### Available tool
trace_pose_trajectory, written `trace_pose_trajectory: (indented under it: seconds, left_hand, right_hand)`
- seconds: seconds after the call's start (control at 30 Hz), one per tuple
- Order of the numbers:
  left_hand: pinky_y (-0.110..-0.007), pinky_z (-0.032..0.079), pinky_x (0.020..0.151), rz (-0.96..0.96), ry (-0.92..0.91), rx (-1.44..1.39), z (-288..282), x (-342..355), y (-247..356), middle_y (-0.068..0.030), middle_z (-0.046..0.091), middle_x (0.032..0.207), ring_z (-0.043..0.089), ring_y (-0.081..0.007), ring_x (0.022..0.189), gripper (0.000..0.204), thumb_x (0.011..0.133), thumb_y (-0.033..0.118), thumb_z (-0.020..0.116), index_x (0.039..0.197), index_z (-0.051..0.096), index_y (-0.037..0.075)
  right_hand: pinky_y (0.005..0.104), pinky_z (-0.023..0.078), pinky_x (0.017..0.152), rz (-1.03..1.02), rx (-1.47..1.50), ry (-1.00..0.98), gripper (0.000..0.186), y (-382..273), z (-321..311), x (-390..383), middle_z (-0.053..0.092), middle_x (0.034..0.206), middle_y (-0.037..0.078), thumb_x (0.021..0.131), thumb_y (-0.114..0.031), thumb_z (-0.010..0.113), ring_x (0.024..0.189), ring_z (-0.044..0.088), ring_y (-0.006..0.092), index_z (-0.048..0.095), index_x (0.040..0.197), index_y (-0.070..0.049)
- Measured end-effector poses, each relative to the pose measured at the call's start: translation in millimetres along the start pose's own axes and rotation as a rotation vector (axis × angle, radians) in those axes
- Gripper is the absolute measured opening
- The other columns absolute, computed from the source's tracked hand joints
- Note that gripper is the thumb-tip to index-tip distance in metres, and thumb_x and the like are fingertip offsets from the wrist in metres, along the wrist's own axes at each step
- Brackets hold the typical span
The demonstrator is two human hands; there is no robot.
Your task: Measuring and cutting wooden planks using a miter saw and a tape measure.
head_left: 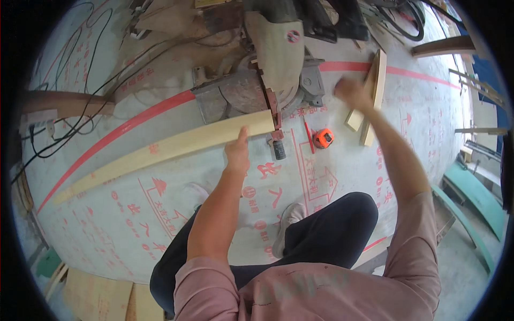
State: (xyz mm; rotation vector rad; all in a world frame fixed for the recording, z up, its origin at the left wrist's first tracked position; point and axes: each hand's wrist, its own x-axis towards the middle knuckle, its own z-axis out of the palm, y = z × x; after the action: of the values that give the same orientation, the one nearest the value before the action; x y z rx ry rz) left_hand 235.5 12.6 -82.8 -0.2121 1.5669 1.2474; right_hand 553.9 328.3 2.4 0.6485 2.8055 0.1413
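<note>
A long pale wooden board [176, 143] lies across the floor, its right end against the miter saw [276, 59]. At the board's near edge, close to that end, my left hand [237, 152] grips it, one digit stretched over the top face; the other fingers are mostly hidden. My right hand [350, 93] is raised to the right of the saw, beside two short wooden strips [375, 91]. Motion smears its fingers, so whether it holds anything is unclear. Between the hands lie an orange tape measure [323, 138] and a thin red pencil [309, 134].
Black cables [91, 101] run over the floor at the left. Dark power tools [337, 21] sit behind the saw on the right. Green curved panels [471, 198] stand at the far right, and plywood sheets [101, 297] lie at the lower left. Printed protective sheeting covers the floor.
</note>
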Motion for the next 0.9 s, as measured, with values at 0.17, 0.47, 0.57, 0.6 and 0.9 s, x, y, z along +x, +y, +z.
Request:
trace_pose_trajectory:
  seconds: [0.17,0.47,0.57,0.6,0.9]
  left_hand:
    - [-0.031,0.037,0.062,-0.195,-0.040,-0.028,-43,-39,1,0.0073,0.043,0.063,0.039,-0.0076,0.059,0.031,0.094,0.041,0.071,0.078,0.055,0.020]
    - [-0.034,0.043,0.072,-0.291,-0.300,0.015,-30,-71,-38,0.0067,0.051,0.071,0.048,-0.0084,0.068,0.028,0.097,0.042,0.068,0.083,0.060,0.018]
    - [-0.036,0.045,0.071,-0.348,-0.293,0.042,-39,-66,-37,0.0063,0.054,0.075,0.051,-0.0091,0.070,0.026,0.097,0.040,0.068,0.085,0.061,0.018]
    - [-0.036,0.045,0.071,-0.350,-0.293,0.045,-40,-65,-38,0.0063,0.054,0.075,0.051,-0.0091,0.070,0.026,0.097,0.040,0.068,0.085,0.061,0.018]
    - [-0.037,0.048,0.079,-0.527,-0.360,-0.194,-43,-69,-42,0.0016,0.067,0.089,0.059,-0.0113,0.080,0.023,0.095,0.038,0.070,0.093,0.063,0.016]
  right_hand:
    - [0.0467,0.047,0.107,0.280,0.632,-0.314,0.064,-162,13,-57,0.049,0.141,0.013,0.080,-0.027,0.077,0.134,0.046,0.0364,0.052,0.138,-0.017]
    - [0.0417,0.050,0.103,0.247,0.443,-0.200,0.046,-174,65,-76,0.052,0.133,0.013,0.085,-0.012,0.064,0.135,0.043,0.0340,0.054,0.129,-0.014]
    - [0.0397,0.053,0.095,0.228,0.538,-0.365,0.046,-163,37,-71,0.057,0.127,0.014,0.082,-0.023,0.066,0.127,0.053,0.0334,0.059,0.126,-0.014]
    - [0.0395,0.054,0.089,0.388,0.703,-0.562,0.045,-151,36,-76,0.061,0.120,0.013,0.081,-0.028,0.067,0.117,0.058,0.0311,0.061,0.124,-0.014]
    - [0.0351,0.053,0.066,0.904,2.324,-1.019,0.025,-182,50,-176,0.065,0.087,0.000,0.091,-0.038,0.061,0.077,0.063,0.0165,0.066,0.101,-0.015]
